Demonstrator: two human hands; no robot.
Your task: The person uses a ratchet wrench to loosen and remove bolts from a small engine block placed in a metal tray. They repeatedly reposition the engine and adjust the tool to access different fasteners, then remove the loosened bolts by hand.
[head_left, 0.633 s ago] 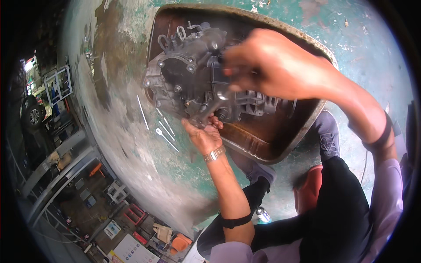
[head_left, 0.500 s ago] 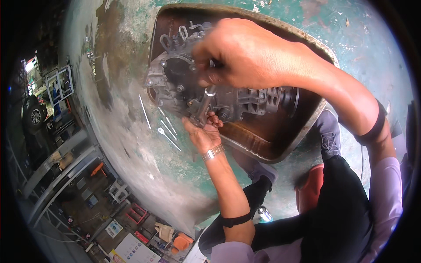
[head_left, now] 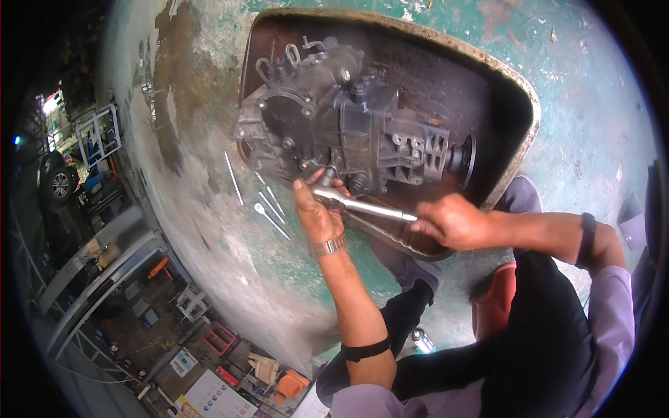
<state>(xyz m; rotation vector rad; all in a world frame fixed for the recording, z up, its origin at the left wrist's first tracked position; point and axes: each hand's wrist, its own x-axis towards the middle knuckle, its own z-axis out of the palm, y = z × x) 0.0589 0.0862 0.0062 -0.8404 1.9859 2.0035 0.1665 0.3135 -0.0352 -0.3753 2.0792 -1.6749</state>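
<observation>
A dark metal gearbox [head_left: 359,132] with bolted covers and an output flange lies in a rusty metal tray [head_left: 533,115]. At its near side I see a ratchet wrench [head_left: 373,207] with a socket [head_left: 326,179] pointing into the housing; the fastener under it is hidden. My left hand [head_left: 320,219] is closed around the wrench's head. My right hand [head_left: 456,221], slightly blurred, grips the end of the handle to the right, over the tray's near rim.
Left of the tray, a smaller ratchet [head_left: 270,220], a thin rod [head_left: 233,178] and other slim tools lie on the worn green floor. Near my legs are a red seat [head_left: 493,299] and a can [head_left: 421,339]. A cluttered workbench [head_left: 174,327] stands at lower left.
My right hand has swung from above the gearbox down to the right, bringing the wrench handle toward me. My left hand stays at the wrench's head.
</observation>
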